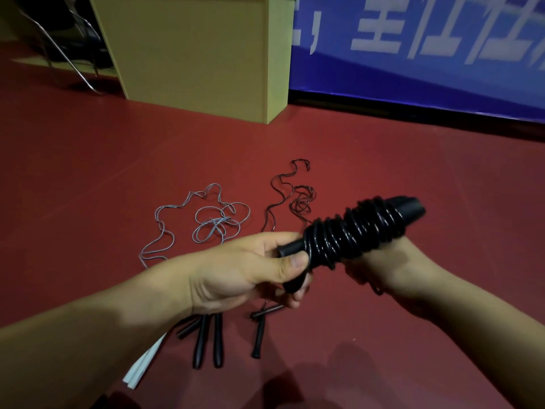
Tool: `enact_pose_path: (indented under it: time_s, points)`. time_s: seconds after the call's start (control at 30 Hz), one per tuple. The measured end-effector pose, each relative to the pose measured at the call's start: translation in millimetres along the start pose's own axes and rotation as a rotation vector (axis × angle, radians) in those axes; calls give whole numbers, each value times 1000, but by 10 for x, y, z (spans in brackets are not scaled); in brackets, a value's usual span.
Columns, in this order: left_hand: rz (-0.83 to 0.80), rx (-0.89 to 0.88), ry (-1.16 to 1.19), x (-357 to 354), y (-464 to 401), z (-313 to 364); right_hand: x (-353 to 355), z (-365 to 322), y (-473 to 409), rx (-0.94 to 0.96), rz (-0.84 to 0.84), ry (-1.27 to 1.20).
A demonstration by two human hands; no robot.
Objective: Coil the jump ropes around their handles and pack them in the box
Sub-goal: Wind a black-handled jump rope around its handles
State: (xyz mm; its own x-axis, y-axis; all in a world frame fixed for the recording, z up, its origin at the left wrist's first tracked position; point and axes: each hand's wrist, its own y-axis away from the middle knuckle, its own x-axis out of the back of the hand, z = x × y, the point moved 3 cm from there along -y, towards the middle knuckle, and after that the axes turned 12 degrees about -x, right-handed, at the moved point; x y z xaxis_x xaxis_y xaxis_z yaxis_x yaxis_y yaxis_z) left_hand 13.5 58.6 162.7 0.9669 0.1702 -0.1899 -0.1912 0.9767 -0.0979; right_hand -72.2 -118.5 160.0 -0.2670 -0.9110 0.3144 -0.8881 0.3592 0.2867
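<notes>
A: What are the person's hands holding?

B: A black jump rope (351, 231), coiled around its two handles, sits just right of the frame's center. The left hand (250, 267) has its fingers (295, 262) curled round the bare lower end of the handles, thumb pressed on top. The right hand (383, 261) grips the bundle from beneath; its fingers are mostly hidden behind the coils.

A: And the other ropes?

B: A grey rope (206, 222) lies in loose loops on the red floor (88, 187), left of center. A thin dark rope (295, 196) squiggles just right of it. Black handles (209, 340) lie side by side near the bottom center, below the left wrist, with another handle (258, 335) a little to their right.

A: Anything else?

B: A tan cabinet (191, 54) stands at the upper center, a blue banner (427, 54) at the upper right, and chair legs (59, 54) at the upper left. White sheets (141, 370) poke out under the left forearm.
</notes>
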Motion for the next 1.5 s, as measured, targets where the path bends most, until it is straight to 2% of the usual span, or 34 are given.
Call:
enact_pose_path:
  time_s: [0.1,0.37,0.5,0.6,0.7,0.83,0.9,1.03,1.37,1.5]
  points:
    - [158,2,15,19,-30,7,-148,-13,32,-21,12,40]
    - [400,45,-274,127,-37,-84,-336,-93,137,31,9,291]
    - [459,144,-496,191,-39,-122,-368,-55,134,50,36,388]
    - [498,215,-573,251,-32,-191,-414,-4,146,36,15,457]
    - [492,281,-695,252,-21,-202,-443,9,166,2,-29,518]
    - [411,321,-1095,188,-3,-127,-471,18,201,-24,-87,554]
    - [391,338,-1186,198,11,-118,-479,12,222,-21,-95,597]
    - [364,344,-1198,241,29,-123,-467,-10,231,-52,-92,614]
    - [330,358,-1282,339,18,-165,-491,-44,256,42,-36,723]
    - [357,317,-1239,385,13,-166,-452,-55,230,51,15,734]
